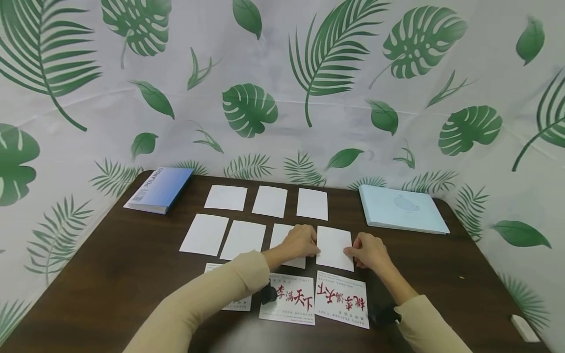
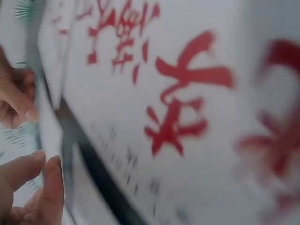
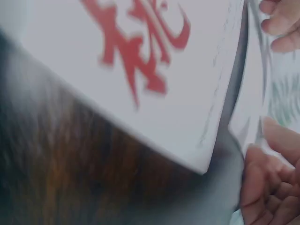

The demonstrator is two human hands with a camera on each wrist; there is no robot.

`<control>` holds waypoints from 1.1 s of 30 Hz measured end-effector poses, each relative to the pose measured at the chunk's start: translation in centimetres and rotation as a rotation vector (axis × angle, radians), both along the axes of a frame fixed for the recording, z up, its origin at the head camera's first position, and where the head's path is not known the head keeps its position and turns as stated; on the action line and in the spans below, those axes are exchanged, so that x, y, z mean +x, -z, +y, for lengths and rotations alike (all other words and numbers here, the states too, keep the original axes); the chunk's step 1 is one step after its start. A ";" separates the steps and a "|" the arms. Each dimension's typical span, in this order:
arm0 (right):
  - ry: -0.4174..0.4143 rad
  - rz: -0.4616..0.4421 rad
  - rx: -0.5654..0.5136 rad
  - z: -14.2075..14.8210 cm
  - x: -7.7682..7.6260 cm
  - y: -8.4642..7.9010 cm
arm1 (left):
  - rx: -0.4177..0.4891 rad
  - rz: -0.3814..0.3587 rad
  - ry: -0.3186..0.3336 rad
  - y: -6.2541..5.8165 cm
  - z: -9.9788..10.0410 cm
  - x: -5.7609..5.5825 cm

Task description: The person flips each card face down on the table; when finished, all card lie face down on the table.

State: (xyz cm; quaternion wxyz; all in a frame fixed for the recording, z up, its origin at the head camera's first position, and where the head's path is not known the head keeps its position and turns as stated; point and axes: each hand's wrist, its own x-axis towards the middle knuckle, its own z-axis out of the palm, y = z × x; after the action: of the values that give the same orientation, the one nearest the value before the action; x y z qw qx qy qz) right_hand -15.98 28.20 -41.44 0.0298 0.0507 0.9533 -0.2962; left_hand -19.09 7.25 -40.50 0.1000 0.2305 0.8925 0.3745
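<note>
A white card (image 1: 334,247) is held upon the dark surface (image 1: 106,279) between the two hands. Its right edge is pinched between the thumb and curled fingers of the right hand (image 1: 370,251); its left edge appears to be pinched likewise by the left hand (image 1: 300,240), though the left wrist view is blurred. Another blank card (image 1: 278,235) is partly covered by the left hand, and two more are laid to that hand's left. Three blank cards in a far row (image 1: 269,201) are set out beyond the left hand. Nearer the person than the hands, cards printed with red characters (image 1: 342,299) are seen. A blue album (image 1: 165,189) is placed far left of the left hand, and a pale blue book (image 1: 401,208) beyond the right hand.
</note>
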 end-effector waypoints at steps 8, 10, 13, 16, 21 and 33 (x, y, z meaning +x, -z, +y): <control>-0.102 0.133 -0.296 -7.2 1.5 -0.7 | 0.238 -0.172 0.005 -1.9 -9.4 1.4; -0.174 0.118 -0.330 -9.8 2.1 -0.5 | 0.215 -0.156 -0.034 -1.6 -12.2 2.1; -0.267 0.135 -0.329 -13.0 2.8 -0.1 | 0.160 -0.132 -0.118 -1.0 -16.0 3.1; -0.347 0.156 -0.300 -15.1 3.1 0.1 | 0.117 -0.117 -0.200 -0.4 -19.0 4.1; -0.437 0.165 -0.265 -17.6 3.2 0.5 | 0.040 -0.093 -0.285 0.3 -22.4 5.7; -0.470 0.160 -0.127 -20.1 3.2 1.5 | -0.010 -0.038 -0.282 1.5 -23.5 7.5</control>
State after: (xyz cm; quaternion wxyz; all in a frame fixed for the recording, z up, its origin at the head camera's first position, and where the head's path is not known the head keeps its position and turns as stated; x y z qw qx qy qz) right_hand -12.81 8.09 -42.90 0.0252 -0.1979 0.9178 -0.3434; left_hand -11.61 -16.23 -42.05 0.0645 0.0950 0.9158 0.3848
